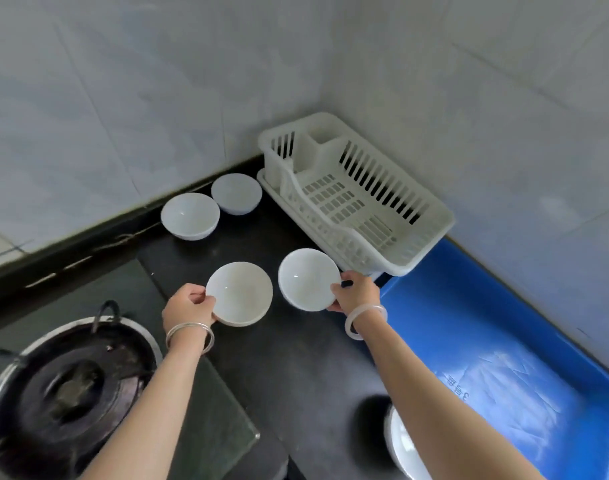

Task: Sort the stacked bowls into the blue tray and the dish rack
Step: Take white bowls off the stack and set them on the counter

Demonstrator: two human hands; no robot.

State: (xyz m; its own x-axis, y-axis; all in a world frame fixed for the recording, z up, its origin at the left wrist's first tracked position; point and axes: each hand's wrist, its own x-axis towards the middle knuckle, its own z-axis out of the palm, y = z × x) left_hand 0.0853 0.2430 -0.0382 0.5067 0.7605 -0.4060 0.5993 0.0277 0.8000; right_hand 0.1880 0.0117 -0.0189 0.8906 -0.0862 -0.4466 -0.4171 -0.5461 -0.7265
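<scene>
So nearest the camera there's a wok (64, 386) on the stove at left and the blue tray (503, 358) along the right wall, on a dark counter (296, 375). A bit further out, the left hand (187, 308) is pinched on the rim of one white bowl (239, 293) and the right hand (356, 292) is clamped on another bowl (308, 278), tilted, just in front of the dish rack (358, 199). Way back by the wall sit two more bowls, one (190, 216) left of the other (236, 193), with the rack tucked in the corner.
</scene>
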